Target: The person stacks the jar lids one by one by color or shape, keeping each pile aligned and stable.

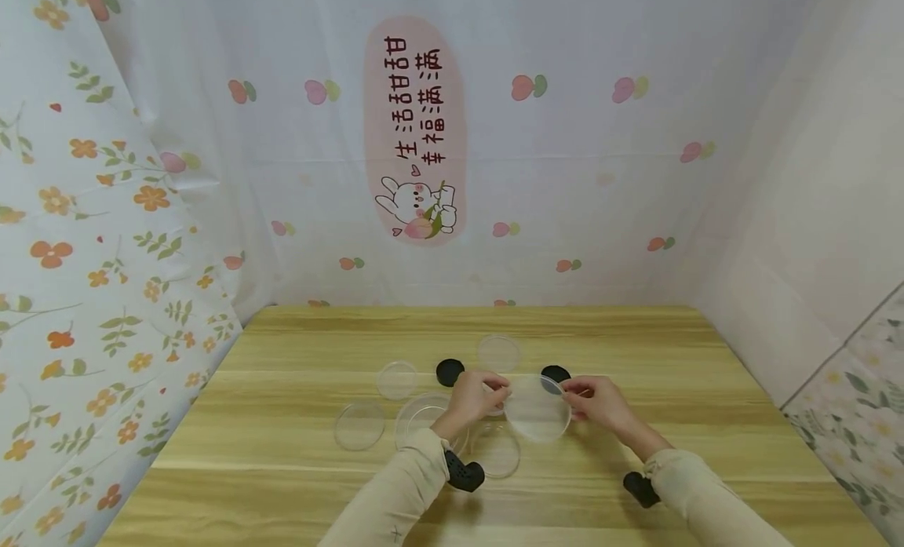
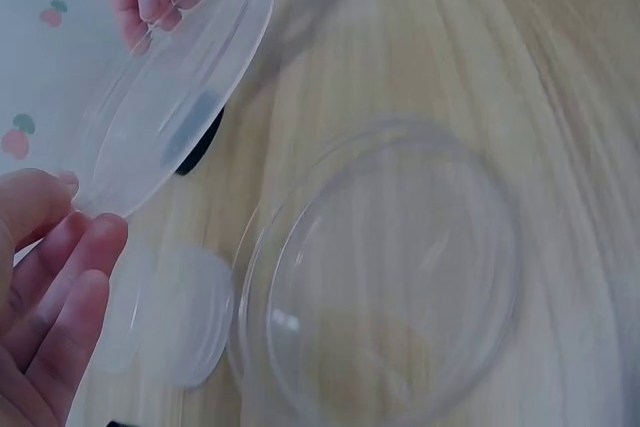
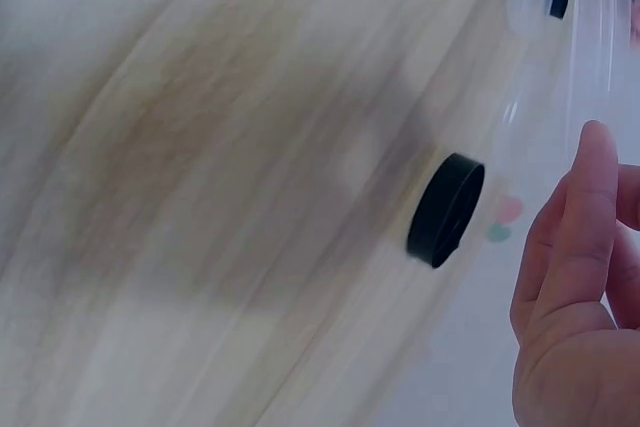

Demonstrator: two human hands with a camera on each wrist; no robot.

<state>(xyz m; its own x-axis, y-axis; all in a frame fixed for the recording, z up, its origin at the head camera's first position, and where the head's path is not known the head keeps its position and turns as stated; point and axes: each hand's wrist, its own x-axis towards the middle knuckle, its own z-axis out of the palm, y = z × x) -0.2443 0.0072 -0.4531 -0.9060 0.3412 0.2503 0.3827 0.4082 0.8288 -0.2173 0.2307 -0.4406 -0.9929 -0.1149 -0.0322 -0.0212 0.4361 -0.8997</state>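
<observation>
A clear round plastic lid [image 1: 534,418] is held up above the table between both hands. My left hand [image 1: 472,399] pinches its left edge; thumb and fingertips [image 2: 100,232] meet at the rim in the left wrist view. At the opposite edge, my right hand [image 1: 599,403] pinches the rim. Right behind the lid lies a black round cap [image 3: 445,212], partly seen through it in the head view. Beneath the left hand are a clear round dish [image 1: 497,451] and a larger clear dish [image 1: 402,421], partly covered by the hand and sleeve.
Several other clear discs lie on the wooden table [image 1: 282,492], among them one at the left [image 1: 359,426], one farther back [image 1: 398,381] and one at the rear [image 1: 499,352]. Another black cap [image 1: 449,372] sits behind the left hand. A patterned cloth [image 1: 565,178] hangs behind.
</observation>
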